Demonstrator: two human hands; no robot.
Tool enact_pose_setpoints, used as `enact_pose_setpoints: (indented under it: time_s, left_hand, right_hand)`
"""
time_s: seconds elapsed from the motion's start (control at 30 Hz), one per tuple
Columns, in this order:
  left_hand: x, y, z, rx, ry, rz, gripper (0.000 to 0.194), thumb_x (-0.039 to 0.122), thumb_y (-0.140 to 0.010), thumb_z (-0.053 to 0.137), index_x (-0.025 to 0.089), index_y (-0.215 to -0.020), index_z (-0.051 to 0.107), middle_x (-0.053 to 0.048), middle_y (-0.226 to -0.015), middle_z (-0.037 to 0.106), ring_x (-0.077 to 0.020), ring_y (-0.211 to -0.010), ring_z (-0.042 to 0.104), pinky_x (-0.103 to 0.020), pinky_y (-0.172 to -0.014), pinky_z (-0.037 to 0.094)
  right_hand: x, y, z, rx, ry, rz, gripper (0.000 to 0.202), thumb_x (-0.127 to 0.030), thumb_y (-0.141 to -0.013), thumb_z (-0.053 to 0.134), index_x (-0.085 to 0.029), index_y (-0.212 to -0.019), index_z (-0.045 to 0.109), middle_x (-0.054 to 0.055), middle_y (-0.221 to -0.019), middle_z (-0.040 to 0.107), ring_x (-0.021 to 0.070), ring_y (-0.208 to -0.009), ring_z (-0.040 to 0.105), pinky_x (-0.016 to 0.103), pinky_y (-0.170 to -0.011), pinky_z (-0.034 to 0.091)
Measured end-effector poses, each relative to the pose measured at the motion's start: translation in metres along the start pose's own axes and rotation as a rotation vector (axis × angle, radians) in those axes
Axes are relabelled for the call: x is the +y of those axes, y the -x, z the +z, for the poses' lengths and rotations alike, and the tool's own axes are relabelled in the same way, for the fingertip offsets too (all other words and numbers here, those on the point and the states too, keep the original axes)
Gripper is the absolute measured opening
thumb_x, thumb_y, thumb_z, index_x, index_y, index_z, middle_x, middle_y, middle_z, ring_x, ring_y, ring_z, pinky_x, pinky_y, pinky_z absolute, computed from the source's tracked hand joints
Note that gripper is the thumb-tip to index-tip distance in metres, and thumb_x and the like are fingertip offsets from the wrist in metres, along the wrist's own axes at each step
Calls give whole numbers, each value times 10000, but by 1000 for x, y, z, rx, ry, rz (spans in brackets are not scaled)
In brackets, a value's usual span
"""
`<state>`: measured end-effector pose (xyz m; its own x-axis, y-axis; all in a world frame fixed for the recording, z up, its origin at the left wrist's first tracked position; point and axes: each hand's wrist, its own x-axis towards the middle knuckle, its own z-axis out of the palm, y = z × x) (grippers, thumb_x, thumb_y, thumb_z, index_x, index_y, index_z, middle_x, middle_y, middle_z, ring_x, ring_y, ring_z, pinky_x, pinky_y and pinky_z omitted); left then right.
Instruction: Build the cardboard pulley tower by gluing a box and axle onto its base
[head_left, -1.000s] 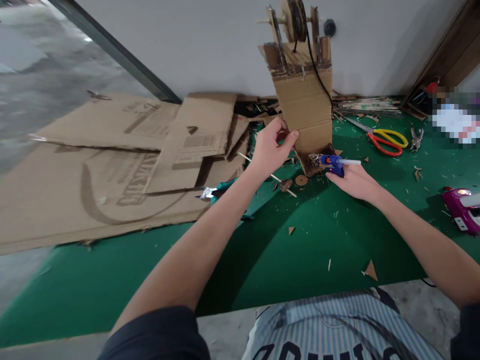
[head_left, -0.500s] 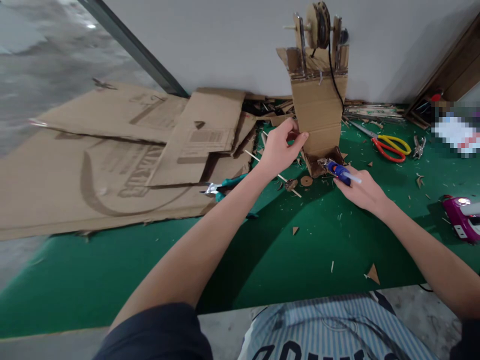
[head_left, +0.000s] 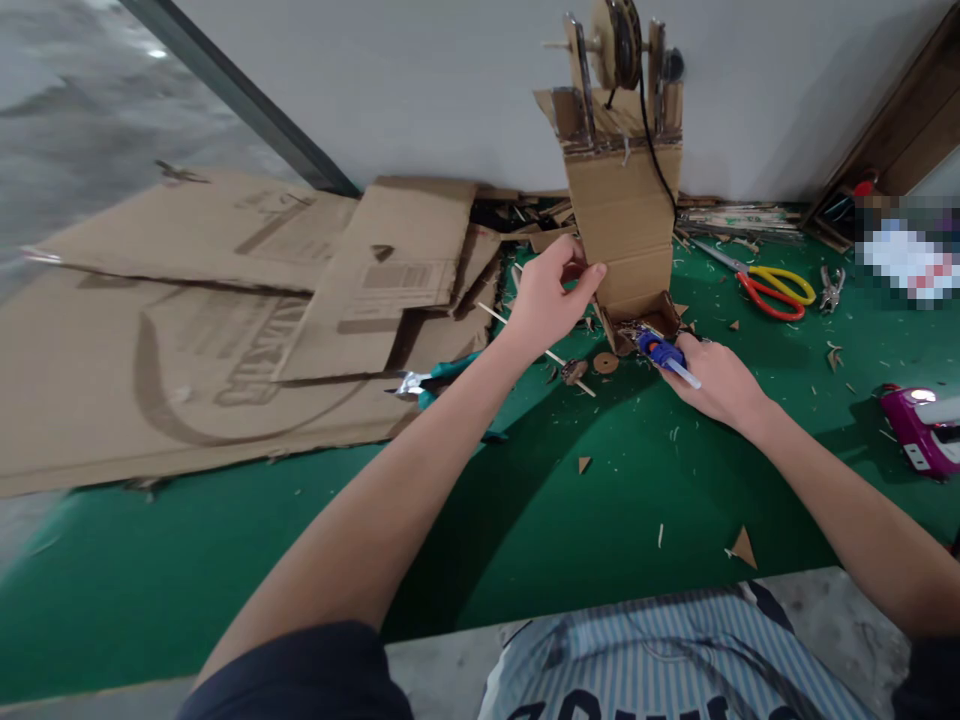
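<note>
A tall cardboard stand point(head_left: 626, 220) rises against the wall, topped by a cardboard pulley wheel point(head_left: 618, 45) with a black cord point(head_left: 654, 148). My left hand point(head_left: 551, 295) has thumb and fingers closed on the stand's left edge. In my right hand point(head_left: 716, 380) is a blue hot glue gun point(head_left: 660, 350), a pale glue stick poking out of its rear. Its nozzle points into the open box-like base point(head_left: 660, 318) of the stand. A small cardboard disc point(head_left: 606, 363) and a wooden stick with a cardboard piece on it point(head_left: 574, 372) lie left of the base.
Large cardboard sheets point(head_left: 225, 370) cover the left side. Teal-handled pliers point(head_left: 442, 375) lie partly under my left forearm. To the right are red-and-yellow scissors point(head_left: 772, 285), small pliers point(head_left: 832, 288) and a magenta device point(head_left: 919, 430). Scraps dot the green tabletop point(head_left: 555, 560).
The glue gun has tilted, its rear end now lower and nearer to me, with the nozzle still at the base. My left hand keeps its grip; the whole view has shifted slightly.
</note>
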<state>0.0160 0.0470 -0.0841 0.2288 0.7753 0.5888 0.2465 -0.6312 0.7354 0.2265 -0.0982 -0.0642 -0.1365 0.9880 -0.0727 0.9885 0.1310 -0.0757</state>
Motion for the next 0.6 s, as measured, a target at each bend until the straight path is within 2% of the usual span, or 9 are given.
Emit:
enact_pose_setpoints:
  time_s: [0.1,0.2,0.33,0.47,0.6]
  left_hand:
    - [7,0,-3,-61,18,-14,278,427,-917,688,226,-855,506,0,-783,576,-165,-721,686,-353,-687,646]
    - [11,0,-4,-68,30,-30,289,438,-913,694,228,-861,501,-9,-795,576,-167,-705,681,-353,-663,639]
    - [11,1,-4,-76,38,-43,292,456,-909,690,227,-877,511,-14,-817,581,-167,-717,682,-348,-653,638]
    - [10,1,-4,-73,38,-46,288,460,-906,696,228,-903,524,-18,-841,586,-178,-762,689,-378,-707,651]
    - [10,1,-4,-68,34,-47,285,450,-903,696,229,-881,518,-15,-829,576,-165,-724,674,-356,-668,639]
  right_hand:
    - [1,4,-2,-11,68,-3,296,-353,-1024,453,-112,-1172,540,182,-1000,761,323,-851,753,337,-586,341]
    - [4,9,-3,-13,130,-4,243,-291,-1008,464,-114,-1160,528,181,-990,764,327,-856,762,335,-572,332]
    - [6,13,-1,22,190,13,231,-298,-999,482,-112,-1125,538,177,-920,767,331,-830,767,333,-562,334]
    - [3,15,2,62,232,19,237,-274,-994,490,-95,-1133,558,197,-934,770,314,-808,767,325,-562,350]
    - [-2,17,4,81,228,33,215,-247,-995,474,-96,-1108,580,189,-909,768,293,-756,761,318,-541,331]
